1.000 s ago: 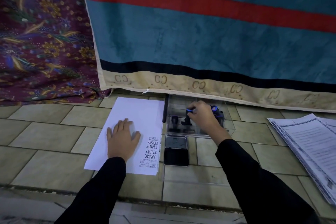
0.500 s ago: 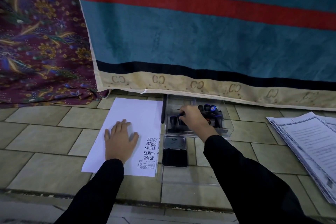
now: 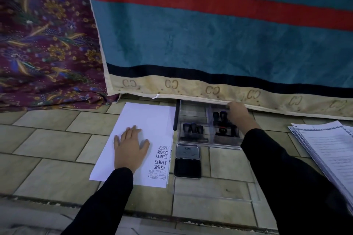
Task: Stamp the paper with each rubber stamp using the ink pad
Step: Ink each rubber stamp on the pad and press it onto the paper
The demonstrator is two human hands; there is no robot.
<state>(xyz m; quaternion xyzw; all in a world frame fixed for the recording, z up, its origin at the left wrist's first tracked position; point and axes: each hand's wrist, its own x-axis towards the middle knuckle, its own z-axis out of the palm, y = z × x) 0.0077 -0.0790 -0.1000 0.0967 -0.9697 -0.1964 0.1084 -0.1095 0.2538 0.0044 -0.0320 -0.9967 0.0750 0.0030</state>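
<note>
A white paper [image 3: 145, 120] lies on the tiled floor, with black imprints such as AMENDED, SAMPLE and AIR MAIL along its right edge. My left hand [image 3: 129, 145] rests flat on it, fingers spread. To the paper's right sits the open ink pad [image 3: 187, 168], its metal lid [image 3: 188, 151] folded back. Behind it is a clear plastic box [image 3: 193, 108] holding black rubber stamps [image 3: 193, 128] in compartments. My right hand [image 3: 238, 116] reaches into the box's back right compartment, fingers curled over more stamps [image 3: 219, 116]. Whether it grips one is hidden.
A teal towel [image 3: 210, 44] with a red stripe hangs down to the box's far edge. A floral purple cloth [image 3: 44, 44] hangs at the left. A stack of printed sheets [image 3: 328, 150] lies at the right. The box's clear lid [image 3: 210, 189] lies flat before the ink pad.
My right hand went from the box's right side to the left compartment, then back to the far right corner. The left hand stayed flat on the paper.
</note>
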